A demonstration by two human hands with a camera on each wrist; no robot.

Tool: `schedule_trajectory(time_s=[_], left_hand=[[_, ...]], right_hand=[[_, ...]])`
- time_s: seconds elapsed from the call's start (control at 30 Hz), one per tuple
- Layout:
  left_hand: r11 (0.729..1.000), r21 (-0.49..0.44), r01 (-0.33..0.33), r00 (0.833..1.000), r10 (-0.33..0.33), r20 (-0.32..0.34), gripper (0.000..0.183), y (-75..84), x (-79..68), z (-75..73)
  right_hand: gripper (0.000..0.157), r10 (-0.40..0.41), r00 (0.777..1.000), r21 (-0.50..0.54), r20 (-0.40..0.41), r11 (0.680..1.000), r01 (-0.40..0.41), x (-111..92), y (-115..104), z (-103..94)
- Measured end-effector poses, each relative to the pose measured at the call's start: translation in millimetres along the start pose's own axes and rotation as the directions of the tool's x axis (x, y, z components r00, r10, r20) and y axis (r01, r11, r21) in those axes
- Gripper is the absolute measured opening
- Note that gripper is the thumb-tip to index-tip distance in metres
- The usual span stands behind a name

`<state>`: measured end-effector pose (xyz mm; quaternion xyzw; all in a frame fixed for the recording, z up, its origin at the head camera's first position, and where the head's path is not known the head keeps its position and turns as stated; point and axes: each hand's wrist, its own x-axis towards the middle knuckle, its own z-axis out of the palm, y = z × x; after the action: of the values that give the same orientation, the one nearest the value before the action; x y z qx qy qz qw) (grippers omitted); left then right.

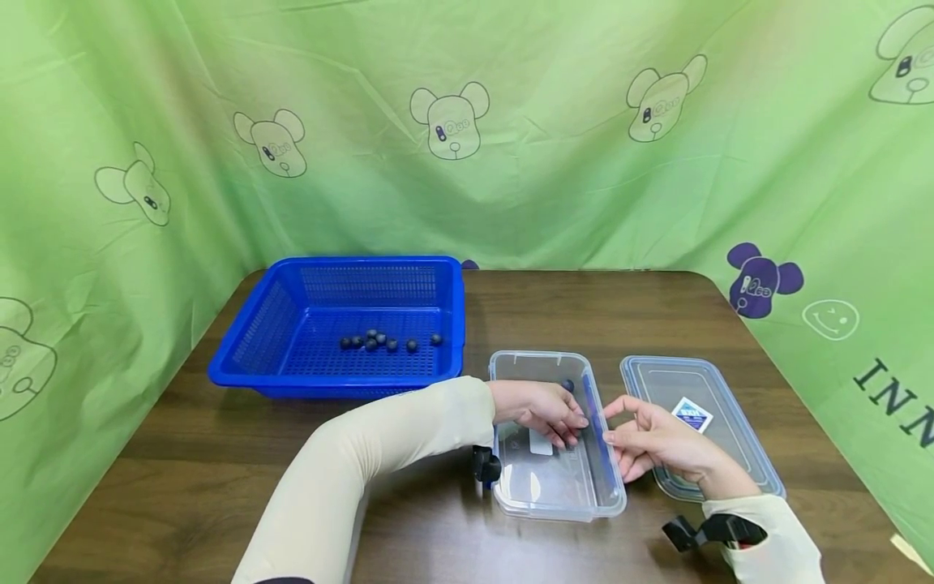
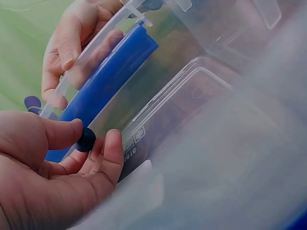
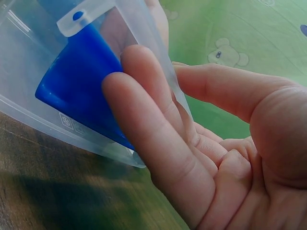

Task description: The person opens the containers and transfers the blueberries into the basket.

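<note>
My left hand (image 1: 543, 412) reaches into a clear plastic container (image 1: 536, 499) and pinches a blueberry (image 2: 86, 139) between thumb and fingertips. That berry is hidden behind the fingers in the head view. Another blueberry (image 1: 567, 385) shows near the container's far right corner. Along the right side runs a blue latch flap (image 2: 110, 72). Outside that wall, my right hand (image 1: 660, 442) touches the rim and flap with loosely extended fingers (image 3: 139, 115). To the left is a blue plastic basket (image 1: 339, 381) with several blueberries (image 1: 370, 342) on its bottom.
A clear lid (image 1: 711, 381) with a diamond-shaped label (image 1: 691, 414) lies on the wooden table (image 1: 569, 304), right of the container and partly under my right hand. Green patterned cloth (image 1: 540, 195) hangs behind and beside the table.
</note>
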<state>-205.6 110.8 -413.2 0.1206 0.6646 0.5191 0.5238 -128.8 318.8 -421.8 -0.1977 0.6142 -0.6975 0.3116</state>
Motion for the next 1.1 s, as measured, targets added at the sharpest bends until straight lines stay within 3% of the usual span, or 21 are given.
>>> schedule_trajectory(time_s=[0.23, 0.4, 0.5, 0.77, 1.1], left_hand=[[1.0, 0.021, -0.019, 0.999, 0.019, 0.029, 0.023, 2.5, -1.7, -1.1], [0.996, 0.018, -0.089, 0.996, 0.088, 0.028, 0.018, 5.5, -7.0, -4.8], [0.99, 0.019, -0.139, 0.99, 0.139, 0.022, 0.012, 9.9, -14.5, -8.3], [0.97, 0.03, -0.239, 0.971, 0.239, 0.017, 0.032, 27.5, -39.4, -21.3], [0.946, -0.014, -0.324, 0.946, 0.323, -0.043, 0.026, 39.1, -67.9, -47.3]], right_hand=[[0.021, -0.001, 1.0, -0.002, 0.002, 1.0, 0.001, -0.7, 0.3, -0.2], [0.022, 0.0, 1.0, -0.005, -0.004, 1.0, 0.0, -0.5, 0.7, 0.2], [0.022, 0.004, 1.0, -0.007, -0.008, 1.0, -0.004, -0.3, 0.8, 0.7], [0.022, 0.017, 1.0, -0.008, -0.012, 1.0, -0.017, -0.8, 0.2, 0.9], [0.022, 0.01, 1.0, -0.014, -0.017, 1.0, -0.01, 0.7, -0.1, 0.6]])
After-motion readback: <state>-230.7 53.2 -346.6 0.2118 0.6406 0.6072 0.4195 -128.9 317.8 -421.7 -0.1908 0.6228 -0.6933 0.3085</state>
